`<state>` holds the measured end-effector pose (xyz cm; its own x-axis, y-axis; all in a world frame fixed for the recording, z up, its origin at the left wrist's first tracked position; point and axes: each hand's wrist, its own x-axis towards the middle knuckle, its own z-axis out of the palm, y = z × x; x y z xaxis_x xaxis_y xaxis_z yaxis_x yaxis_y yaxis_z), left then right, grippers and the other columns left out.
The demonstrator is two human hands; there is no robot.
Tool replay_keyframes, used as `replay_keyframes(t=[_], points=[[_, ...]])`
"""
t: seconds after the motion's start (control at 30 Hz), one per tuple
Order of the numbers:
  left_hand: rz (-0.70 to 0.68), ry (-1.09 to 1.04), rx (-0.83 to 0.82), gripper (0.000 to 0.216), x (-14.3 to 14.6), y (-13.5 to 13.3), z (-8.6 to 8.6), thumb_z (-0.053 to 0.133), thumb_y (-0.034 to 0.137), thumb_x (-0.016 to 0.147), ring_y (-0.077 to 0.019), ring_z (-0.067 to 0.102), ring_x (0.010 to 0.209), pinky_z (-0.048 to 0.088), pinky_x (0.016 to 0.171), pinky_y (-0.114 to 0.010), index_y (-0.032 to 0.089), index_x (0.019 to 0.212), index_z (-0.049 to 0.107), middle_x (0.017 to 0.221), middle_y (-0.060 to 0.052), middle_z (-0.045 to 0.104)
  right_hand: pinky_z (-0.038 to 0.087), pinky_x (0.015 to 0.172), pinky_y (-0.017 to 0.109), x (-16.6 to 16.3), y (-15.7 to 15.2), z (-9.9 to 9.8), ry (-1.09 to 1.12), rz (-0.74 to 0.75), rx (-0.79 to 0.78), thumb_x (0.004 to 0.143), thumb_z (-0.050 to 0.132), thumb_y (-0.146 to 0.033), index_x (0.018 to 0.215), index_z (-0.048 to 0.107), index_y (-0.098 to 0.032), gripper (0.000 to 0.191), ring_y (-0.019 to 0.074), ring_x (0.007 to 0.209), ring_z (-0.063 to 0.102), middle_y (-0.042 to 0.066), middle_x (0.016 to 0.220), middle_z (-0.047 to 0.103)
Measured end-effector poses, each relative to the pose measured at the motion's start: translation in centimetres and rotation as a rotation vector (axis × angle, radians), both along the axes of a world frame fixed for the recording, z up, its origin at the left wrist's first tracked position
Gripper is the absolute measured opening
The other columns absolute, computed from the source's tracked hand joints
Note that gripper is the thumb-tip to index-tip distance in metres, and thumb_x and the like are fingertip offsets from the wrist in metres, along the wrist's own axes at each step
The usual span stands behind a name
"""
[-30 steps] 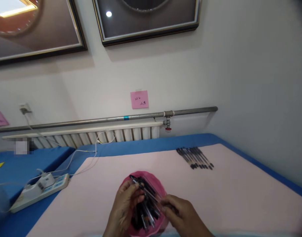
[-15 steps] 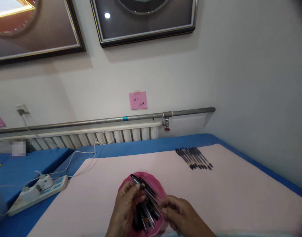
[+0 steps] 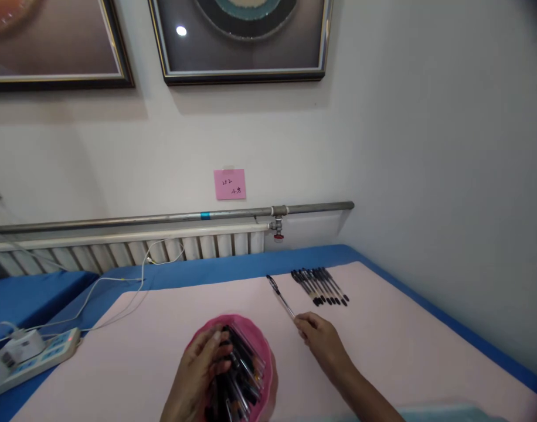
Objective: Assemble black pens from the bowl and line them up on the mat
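My right hand [image 3: 319, 337] pinches the lower end of a clear-barrelled pen [image 3: 286, 305] with a black cap. The pen points up and away, just left of a row of similar pens [image 3: 321, 284] lying side by side on the pink sheet. Over the left part of a pink bowl [image 3: 268, 366] is my left hand [image 3: 202, 363], fingers loosely curled and slightly apart, close above the heap of pens [image 3: 240, 375] inside. Nothing clearly sits in its grasp; whether its fingertips touch the pens I cannot tell.
The pink sheet [image 3: 163, 340] covers a blue-topped table [image 3: 233, 264] against the wall. White cables run at the left to a power strip [image 3: 57, 351] with plugs. Behind are a radiator [image 3: 207, 245] and a metal pipe [image 3: 119, 221].
My right hand has carried a pen from above the bowl up and right toward the row. My left hand has let go of that pen and stayed at the bowl. The view has shifted right.
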<state>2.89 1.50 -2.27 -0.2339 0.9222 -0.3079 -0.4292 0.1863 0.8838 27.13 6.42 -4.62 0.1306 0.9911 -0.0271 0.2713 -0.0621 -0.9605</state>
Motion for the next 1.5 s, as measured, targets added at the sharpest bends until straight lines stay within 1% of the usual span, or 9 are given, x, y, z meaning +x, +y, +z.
replay_keyframes(t=[0.2,0.4,0.47,0.57,0.7,0.9,1.03,1.3,1.5], points=[[-0.029,-0.014,-0.046,0.023,0.1,-0.2,0.0,0.072,0.023,0.07,-0.0157,0.068,0.068,0.052,0.055,-0.023,0.015,0.092,0.067,0.092,-0.011,0.071,0.029,0.045,0.024,1.1,1.4,0.0,-0.011,-0.054,-0.004,0.071,0.054,-0.039,0.07,0.062,-0.019,0.022,0.0122,0.048,0.039,-0.005,0.054,0.047],[-0.025,0.05,0.009,0.027,0.2,-0.3,0.4,0.073,0.024,0.069,-0.0153,0.066,0.067,0.051,0.055,-0.023,0.012,0.092,0.067,0.085,-0.011,0.071,0.023,0.041,0.023,-1.4,-0.8,1.4,0.083,0.068,-0.006,0.073,0.055,-0.043,0.076,0.065,-0.017,0.028,0.0092,0.043,0.029,-0.008,0.049,0.035],[0.009,0.096,0.048,0.033,0.3,-0.4,0.8,0.075,0.029,0.066,-0.0156,0.065,0.068,0.05,0.055,-0.023,0.012,0.093,0.067,0.084,-0.01,0.071,0.026,0.041,0.022,-2.5,-1.9,1.6,0.126,0.181,-0.006,0.074,0.058,-0.045,0.079,0.067,-0.017,0.03,0.0095,0.044,0.034,-0.007,0.05,0.039],[0.05,0.076,0.12,0.039,0.7,-0.5,1.2,0.077,0.036,0.063,-0.0149,0.064,0.069,0.049,0.055,-0.021,0.013,0.093,0.068,0.085,-0.008,0.071,0.04,0.052,0.024,-3.8,-3.2,1.7,0.092,0.364,0.044,0.072,0.062,-0.043,0.077,0.07,-0.019,0.026,0.0139,0.058,0.052,0.0,0.062,0.058],[0.087,-0.028,0.154,0.036,0.7,-0.4,1.1,0.076,0.041,0.062,-0.0106,0.06,0.06,0.046,0.052,-0.018,0.014,0.084,0.067,0.071,-0.004,0.068,0.046,0.067,0.028,-4.9,-4.5,2.2,-0.06,0.447,0.137,0.078,0.058,-0.042,0.076,0.071,-0.022,0.024,0.0202,0.077,0.06,0.004,0.077,0.065],[0.088,-0.165,0.133,0.027,0.2,-0.2,1.0,0.079,0.033,0.061,-0.0084,0.059,0.056,0.048,0.054,-0.018,0.015,0.073,0.063,0.066,0.0,0.064,0.046,0.068,0.029,-5.4,-5.6,2.8,-0.172,0.494,0.205,0.082,0.054,-0.038,0.08,0.071,-0.023,0.023,0.0195,0.074,0.06,0.004,0.077,0.063],[0.113,-0.265,0.175,0.023,-0.7,-0.1,1.4,0.079,0.027,0.061,-0.0093,0.061,0.06,0.051,0.057,-0.019,0.014,0.074,0.064,0.067,0.0,0.065,0.046,0.065,0.029,-5.2,-5.6,2.5,-0.172,0.515,0.214,0.083,0.054,-0.038,0.081,0.071,-0.023,0.023,0.0192,0.071,0.06,0.004,0.075,0.061],[0.162,-0.37,0.22,0.012,-3.1,0.3,1.5,0.067,0.014,0.075,-0.0155,0.067,0.073,0.056,0.072,-0.028,0.012,0.086,0.067,0.082,-0.007,0.07,0.046,0.064,0.03,-4.8,-5.4,1.8,-0.144,0.49,0.197,0.082,0.056,-0.04,0.078,0.07,-0.025,0.021,0.0206,0.069,0.061,0.004,0.073,0.063],[0.148,-0.512,0.214,0.01,-3.2,0.3,1.7,0.056,0.011,0.083,-0.0142,0.067,0.068,0.057,0.069,-0.026,0.008,0.082,0.066,0.075,-0.009,0.07,0.049,0.065,0.027,-4.7,-5.3,2.0,-0.116,0.435,0.206,0.08,0.057,-0.044,0.078,0.07,-0.025,0.023,0.02,0.071,0.063,0.003,0.074,0.065]])
